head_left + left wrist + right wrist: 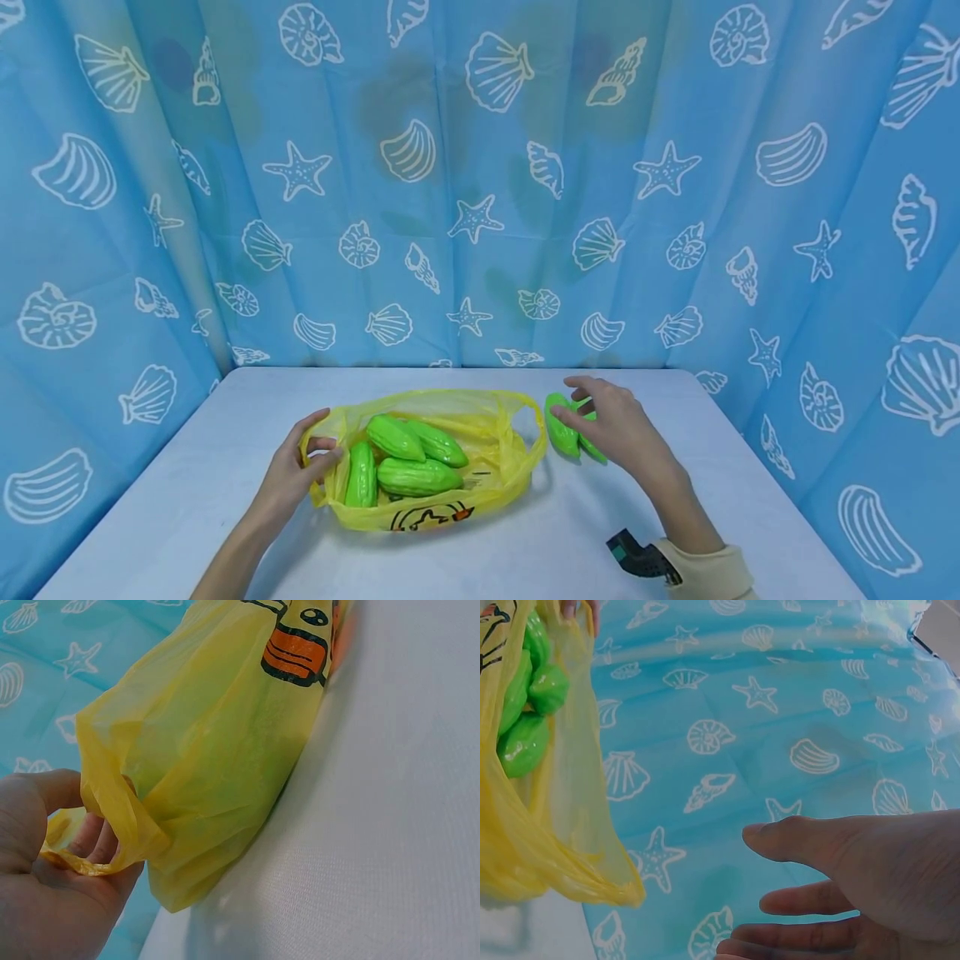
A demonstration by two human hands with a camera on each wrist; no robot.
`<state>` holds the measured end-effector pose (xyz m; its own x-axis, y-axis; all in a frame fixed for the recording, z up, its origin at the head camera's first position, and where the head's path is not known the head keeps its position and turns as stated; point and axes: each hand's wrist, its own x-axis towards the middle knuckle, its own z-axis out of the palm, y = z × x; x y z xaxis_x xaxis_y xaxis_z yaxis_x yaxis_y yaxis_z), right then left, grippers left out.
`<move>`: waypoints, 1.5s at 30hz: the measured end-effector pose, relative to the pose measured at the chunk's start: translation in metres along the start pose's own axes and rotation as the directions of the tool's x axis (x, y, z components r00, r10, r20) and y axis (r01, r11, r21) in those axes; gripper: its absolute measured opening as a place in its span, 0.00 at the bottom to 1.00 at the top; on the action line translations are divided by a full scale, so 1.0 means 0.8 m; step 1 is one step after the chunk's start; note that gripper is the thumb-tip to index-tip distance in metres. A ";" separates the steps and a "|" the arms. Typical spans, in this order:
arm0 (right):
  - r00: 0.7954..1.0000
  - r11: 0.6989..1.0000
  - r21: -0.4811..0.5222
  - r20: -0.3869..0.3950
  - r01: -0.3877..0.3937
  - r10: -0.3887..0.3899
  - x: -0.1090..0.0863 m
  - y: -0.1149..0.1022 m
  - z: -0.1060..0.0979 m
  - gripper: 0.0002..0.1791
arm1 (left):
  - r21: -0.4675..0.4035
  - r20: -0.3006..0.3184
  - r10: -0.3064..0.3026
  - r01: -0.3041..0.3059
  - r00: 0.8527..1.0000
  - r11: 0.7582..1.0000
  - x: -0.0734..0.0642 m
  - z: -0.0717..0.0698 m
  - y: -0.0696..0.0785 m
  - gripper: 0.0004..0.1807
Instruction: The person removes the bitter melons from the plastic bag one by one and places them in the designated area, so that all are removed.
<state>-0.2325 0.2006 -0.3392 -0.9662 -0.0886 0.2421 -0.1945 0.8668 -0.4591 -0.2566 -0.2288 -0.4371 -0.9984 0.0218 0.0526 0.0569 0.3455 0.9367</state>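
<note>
A yellow plastic bag (487, 497) lies open-mouthed on the table, with several glossy green oblong, ridged fruits (420, 477) inside. My left hand (303, 458) grips the bag's left handle; in the left wrist view the handle (120, 817) loops round the fingers, with the thumb against it. Right of the bag, two more green fruits (559, 429) lie side by side, partly covered by my right hand (611, 418). That hand hovers over them with thumb and fingers spread, and the right wrist view shows nothing between its fingers (810, 900).
The white table (637, 500) ends at a blue curtain (465, 275) printed with shells and starfish, which also runs along both sides. A black device (641, 557) sits at my right wrist beside a beige sleeve (708, 571). The bag's right handle (536, 425) stands up near the two fruits.
</note>
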 end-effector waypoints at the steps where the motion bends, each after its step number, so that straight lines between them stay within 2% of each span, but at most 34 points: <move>1: 1.000 1.000 0.001 0.004 0.006 -0.006 0.000 0.000 0.001 0.31 | 0.003 -0.002 -0.002 0.002 1.000 1.000 0.000 0.000 0.000 0.38; 10: 0.999 0.999 0.015 0.004 0.040 -0.040 -0.002 -0.007 0.009 0.28 | 0.005 0.000 -0.004 0.004 1.000 1.000 0.001 0.000 0.000 0.38; 23: 0.994 0.995 0.032 0.048 0.093 -0.095 -0.002 -0.019 0.027 0.28 | -0.019 0.012 -0.020 0.020 1.000 1.000 0.002 -0.002 -0.001 0.39; 29: 0.993 0.994 0.059 0.065 0.093 -0.096 -0.003 -0.025 0.038 0.27 | -0.014 0.013 -0.025 0.025 1.000 1.000 0.003 -0.002 -0.002 0.40; 37: 0.987 0.992 0.023 0.097 0.123 -0.125 -0.006 -0.034 0.056 0.28 | -0.024 0.006 -0.009 0.009 1.000 1.000 0.002 -0.002 -0.002 0.39; 45: 0.981 0.988 0.029 0.116 0.153 -0.156 -0.008 -0.040 0.066 0.28 | -0.028 0.009 0.024 -0.024 1.000 0.999 0.000 -0.001 -0.004 0.38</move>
<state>-0.2293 0.1477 -0.3707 -0.9372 -0.2788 0.2097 -0.3452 0.8281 -0.4416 -0.2569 -0.2308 -0.4397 -0.9967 0.0382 0.0722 0.0807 0.3182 0.9446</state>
